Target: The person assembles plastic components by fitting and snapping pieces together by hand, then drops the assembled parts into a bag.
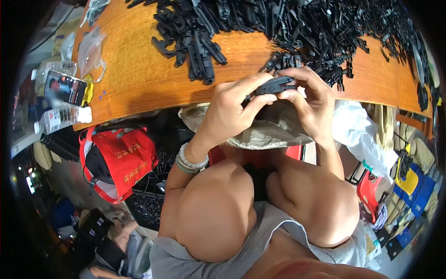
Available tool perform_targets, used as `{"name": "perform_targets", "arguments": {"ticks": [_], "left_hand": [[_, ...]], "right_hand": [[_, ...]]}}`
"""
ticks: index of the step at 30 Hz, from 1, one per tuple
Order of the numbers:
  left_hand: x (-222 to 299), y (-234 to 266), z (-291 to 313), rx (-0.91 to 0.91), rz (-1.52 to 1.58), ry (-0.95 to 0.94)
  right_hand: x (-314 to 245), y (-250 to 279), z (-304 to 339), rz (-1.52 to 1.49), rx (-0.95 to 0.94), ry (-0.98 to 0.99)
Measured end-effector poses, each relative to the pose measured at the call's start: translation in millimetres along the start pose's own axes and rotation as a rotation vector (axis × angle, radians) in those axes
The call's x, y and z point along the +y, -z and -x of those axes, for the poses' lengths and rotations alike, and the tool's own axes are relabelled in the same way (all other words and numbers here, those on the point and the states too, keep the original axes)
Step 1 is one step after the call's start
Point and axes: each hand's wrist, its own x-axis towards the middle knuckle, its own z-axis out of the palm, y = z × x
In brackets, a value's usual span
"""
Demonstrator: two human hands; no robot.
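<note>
While both hands pinch it, black plastic clip elongated, matte.

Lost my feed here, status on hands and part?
Left hand and right hand both gripping one black plastic part. Held over table edge. Nothing blocking.

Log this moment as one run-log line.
left hand: grips black plastic part | right hand: grips same part | behind: pile of black plastic parts on wooden table

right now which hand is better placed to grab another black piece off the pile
Right, probably: the right hand sits beside the black plastic pile, while the left hand grips the black part nearer the table edge.
</note>
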Motion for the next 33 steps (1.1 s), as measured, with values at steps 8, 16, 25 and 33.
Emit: {"name": "perform_targets", "arguments": {"ticks": [8,16,25,33], "left_hand": [[7.0,7.4,9.2,-0.233,-0.011,0.009],[-4.4,56.2,2.7,0.246,-0.474,0.134],[-25.7,44.5,10.3,0.167,-0.621,0.122],[-36.0,53.0,4.2,0.166,-0.831,-0.088]], "right_hand": [[-8.0,16.1,12.6,0.075,-0.178,0.025],[-1.4,17.4,5.6,0.421,-0.088,0.204],[18.9,-2.6,-3.6,0.804,0.093,0.238],[12.2,-8.1,-6.2,0.562,0.212,0.335]]}}
